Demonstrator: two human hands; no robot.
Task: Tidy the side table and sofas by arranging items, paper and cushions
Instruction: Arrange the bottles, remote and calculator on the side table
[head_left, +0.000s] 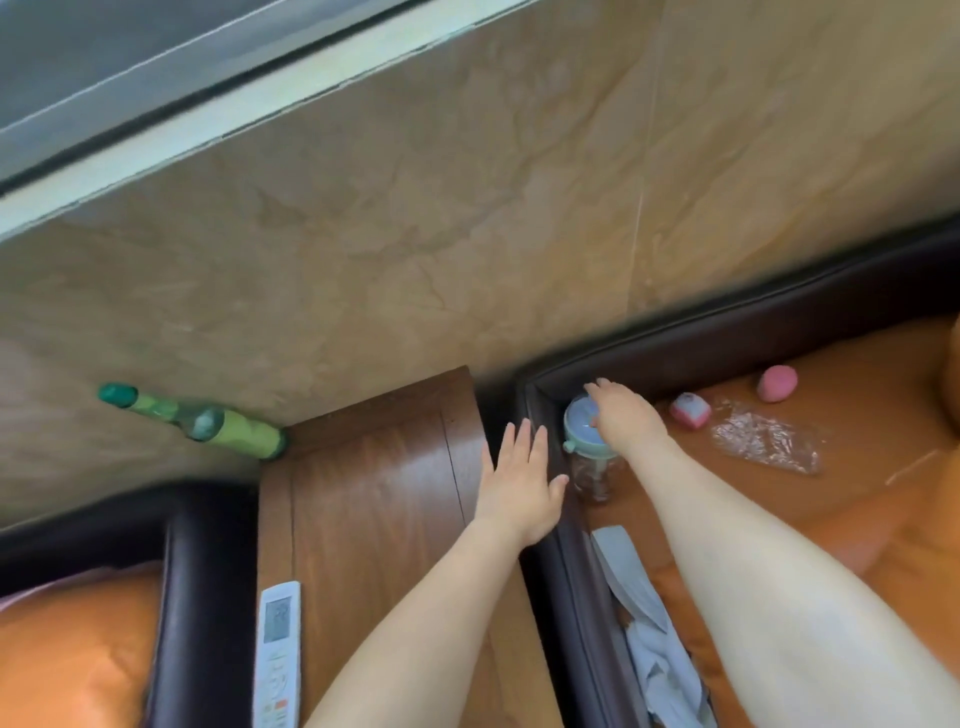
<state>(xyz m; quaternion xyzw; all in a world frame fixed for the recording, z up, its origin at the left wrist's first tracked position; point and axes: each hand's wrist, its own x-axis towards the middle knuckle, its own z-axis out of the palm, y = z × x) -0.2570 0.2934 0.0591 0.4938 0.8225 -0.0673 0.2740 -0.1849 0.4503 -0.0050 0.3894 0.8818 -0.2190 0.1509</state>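
Down by the desk (374, 499): left hand (519, 486) flat, fingers straight, over its right edge, holding nothing. Just right of the desk, on the orange sofa seat (857, 457), right hand (626, 415) resting on the lid of a clear jar (589, 457), grip hidden. Remote (278, 654) on the desk's near left edge; green bottle (197, 421) at its far left corner.
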